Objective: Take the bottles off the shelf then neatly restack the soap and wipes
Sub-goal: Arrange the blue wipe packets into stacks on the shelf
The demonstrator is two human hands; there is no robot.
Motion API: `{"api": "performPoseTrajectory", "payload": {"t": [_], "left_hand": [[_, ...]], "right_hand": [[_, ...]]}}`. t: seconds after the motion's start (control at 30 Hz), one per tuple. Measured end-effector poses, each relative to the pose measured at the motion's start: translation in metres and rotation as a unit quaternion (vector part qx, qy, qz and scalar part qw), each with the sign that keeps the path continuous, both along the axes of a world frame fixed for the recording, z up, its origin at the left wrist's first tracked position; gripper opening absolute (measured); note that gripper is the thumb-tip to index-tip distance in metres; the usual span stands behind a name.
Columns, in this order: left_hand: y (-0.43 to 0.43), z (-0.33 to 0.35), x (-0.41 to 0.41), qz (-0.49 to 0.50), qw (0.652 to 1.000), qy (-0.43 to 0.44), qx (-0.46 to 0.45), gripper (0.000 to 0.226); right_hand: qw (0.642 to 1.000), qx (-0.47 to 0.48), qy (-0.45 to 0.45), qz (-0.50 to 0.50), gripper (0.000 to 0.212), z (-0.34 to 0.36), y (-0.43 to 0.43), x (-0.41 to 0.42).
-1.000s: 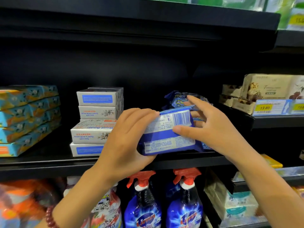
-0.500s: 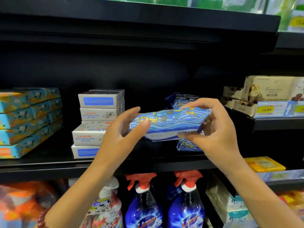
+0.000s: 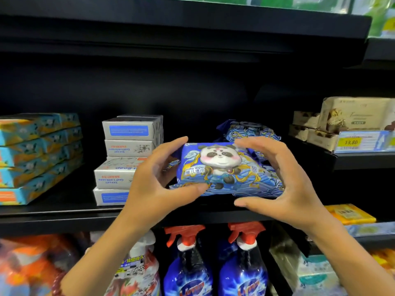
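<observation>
A blue wipes pack (image 3: 224, 167) with a panda picture faces me, held just above the front of the black shelf (image 3: 64, 218). My left hand (image 3: 154, 184) grips its left end, thumb on the lower front edge. My right hand (image 3: 288, 182) curls round its right end, fingers over the top and thumb underneath. More blue wipes packs (image 3: 250, 129) lie behind it, partly hidden. A stack of grey-white soap boxes (image 3: 128, 146) stands to the left, the boxes slightly out of line.
Teal and orange boxes (image 3: 38, 154) are stacked at the far left. Beige packs (image 3: 352, 116) and a yellow price tag (image 3: 350, 142) sit on the right shelf. Blue spray bottles (image 3: 188, 265) with red triggers stand on the shelf below.
Both hands turned the wipes pack over: its barcode back faced me, then its edge, and now the panda front does. It sits a little further right.
</observation>
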State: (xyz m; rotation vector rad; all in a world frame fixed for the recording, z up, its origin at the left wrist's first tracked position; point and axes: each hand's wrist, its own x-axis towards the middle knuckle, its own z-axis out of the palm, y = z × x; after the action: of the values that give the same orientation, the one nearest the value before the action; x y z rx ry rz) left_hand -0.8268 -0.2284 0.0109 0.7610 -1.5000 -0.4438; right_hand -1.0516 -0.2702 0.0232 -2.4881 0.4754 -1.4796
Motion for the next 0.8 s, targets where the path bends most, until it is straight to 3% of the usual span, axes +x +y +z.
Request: {"api": "performPoseTrajectory", "payload": {"t": [0.1, 0.23, 0.3, 0.5, 0.67, 0.8], "left_hand": [[-0.005, -0.008, 0.003, 0.026, 0.994, -0.078, -0.066, 0.076], [-0.006, -0.017, 0.001, 0.024, 0.989, -0.109, -0.1, 0.077], [-0.007, -0.019, 0.004, 0.023, 0.988, -0.108, -0.106, 0.076], [-0.012, -0.028, 0.004, 0.091, 0.983, -0.12, -0.104, 0.074], [-0.009, -0.046, 0.006, 0.187, 0.968, -0.14, -0.088, 0.064], [-0.015, -0.058, 0.013, 0.254, 0.938, -0.226, -0.064, 0.064]], "right_hand": [[0.994, 0.006, 0.084, -0.066, 0.1, 0.008, 0.0, -0.002], [0.979, 0.015, 0.186, -0.087, 0.099, 0.019, -0.007, 0.005], [0.969, -0.027, 0.223, -0.098, 0.095, 0.018, -0.01, 0.007], [0.969, -0.079, 0.196, -0.131, 0.078, 0.019, -0.017, 0.02], [0.956, -0.08, 0.168, -0.228, 0.081, 0.029, -0.025, 0.03], [0.921, -0.07, 0.252, -0.287, 0.075, 0.049, -0.038, 0.052]]}}
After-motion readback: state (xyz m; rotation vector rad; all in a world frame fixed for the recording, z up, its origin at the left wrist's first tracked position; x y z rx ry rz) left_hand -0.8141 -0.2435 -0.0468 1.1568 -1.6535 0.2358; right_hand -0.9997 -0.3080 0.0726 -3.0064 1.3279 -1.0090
